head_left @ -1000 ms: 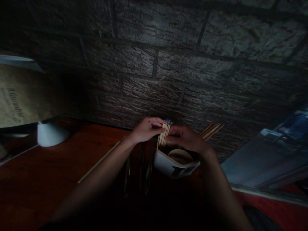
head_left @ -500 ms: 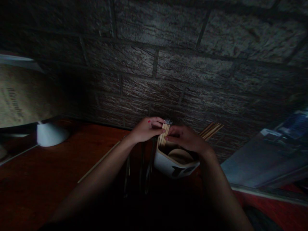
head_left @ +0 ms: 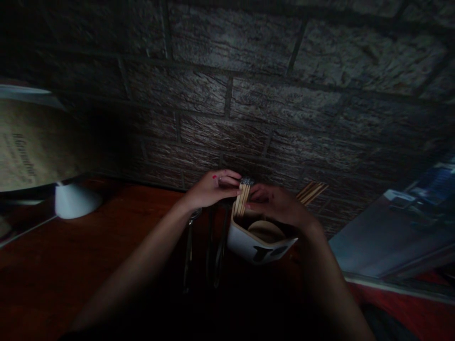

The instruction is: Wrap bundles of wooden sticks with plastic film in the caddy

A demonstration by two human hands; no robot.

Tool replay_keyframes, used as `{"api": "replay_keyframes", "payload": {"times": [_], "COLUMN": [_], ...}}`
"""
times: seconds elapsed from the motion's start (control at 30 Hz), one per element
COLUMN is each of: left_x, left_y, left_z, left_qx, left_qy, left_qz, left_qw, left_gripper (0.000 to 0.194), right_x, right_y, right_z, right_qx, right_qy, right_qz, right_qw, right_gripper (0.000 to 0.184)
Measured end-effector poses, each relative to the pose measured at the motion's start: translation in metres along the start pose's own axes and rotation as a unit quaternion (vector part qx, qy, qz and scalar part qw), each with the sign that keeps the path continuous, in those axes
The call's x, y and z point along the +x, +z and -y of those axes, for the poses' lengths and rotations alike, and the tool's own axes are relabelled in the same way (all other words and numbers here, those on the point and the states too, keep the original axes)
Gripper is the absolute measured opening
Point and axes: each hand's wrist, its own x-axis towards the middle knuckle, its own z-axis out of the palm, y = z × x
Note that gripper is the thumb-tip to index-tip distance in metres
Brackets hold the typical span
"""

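A bundle of pale wooden chopsticks (head_left: 241,203) stands upright at the far left corner of a white container (head_left: 245,244) with dark markings. Silvery tips show at the bundle's top. My left hand (head_left: 210,188) reaches in from the left, its thumb and fingertips pressed to the upper part of the bundle. From the other side my right hand (head_left: 273,203) is closed around the same sticks, its thumb in front. A round tan piece (head_left: 266,230) sits inside the container. More thin sticks (head_left: 313,192) poke out behind my right hand.
Metal utensils (head_left: 188,255) lie left of the container on the reddish-brown table (head_left: 142,199). A brick wall (head_left: 213,94) rises behind. At left stand a printed brown shape (head_left: 42,147) and a white cone-shaped object (head_left: 74,201). A pale panel (head_left: 373,237) leans at right.
My left hand and forearm have shifted slightly left. A thin pale stick beside my left forearm no longer shows, and a utensil's upper end is now visible below my wrist. The right hand has barely moved.
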Motion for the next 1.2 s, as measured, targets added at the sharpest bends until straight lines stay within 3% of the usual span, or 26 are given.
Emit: {"api": "replay_keyframes", "payload": {"times": [0.13, 0.23, 0.3, 0.4, 0.5, 0.63, 0.83, 1.0, 1.2], "left_x": [-0.005, -0.009, -0.012, -0.014, -0.016, -0.017, -0.018, -0.016, -0.017], "left_y": [-0.016, -0.024, -0.027, -0.027, -0.025, -0.024, -0.026, -0.026, -0.026], "left_z": [-0.012, -0.022, -0.027, -0.031, -0.033, -0.033, -0.032, -0.032, -0.032], "left_qx": [0.024, 0.023, 0.019, 0.019, 0.019, 0.011, 0.012, 0.022, 0.014], "left_qy": [0.004, 0.003, 0.003, 0.005, 0.001, -0.006, 0.002, 0.006, 0.009], "left_qz": [-0.045, -0.065, -0.071, -0.078, -0.081, -0.085, -0.092, -0.091, -0.092], "left_qw": [0.999, 0.998, 0.997, 0.997, 0.997, 0.996, 0.996, 0.996, 0.996], "left_gripper": [0.043, 0.045, 0.046, 0.045, 0.043, 0.042, 0.043, 0.042, 0.042], "right_x": [-0.009, -0.024, -0.039, -0.06, -0.072, -0.072, -0.069, -0.066, -0.052], "right_y": [-0.007, -0.02, -0.033, -0.055, -0.073, -0.081, -0.077, -0.076, -0.069], "right_z": [0.01, 0.022, 0.03, 0.034, 0.026, 0.011, 0.021, 0.018, 0.008], "right_qx": [-0.044, -0.074, -0.112, -0.169, -0.2, -0.148, -0.014, 0.027, 0.116], "right_qy": [0.008, -0.001, 0.003, 0.04, 0.098, 0.166, 0.139, 0.155, 0.094], "right_qz": [-0.073, -0.164, -0.261, -0.415, -0.475, -0.4, -0.27, -0.196, -0.197], "right_qw": [0.996, 0.984, 0.959, 0.893, 0.851, 0.889, 0.953, 0.968, 0.969], "right_gripper": [0.038, 0.035, 0.033, 0.04, 0.053, 0.072, 0.053, 0.046, 0.04]}}
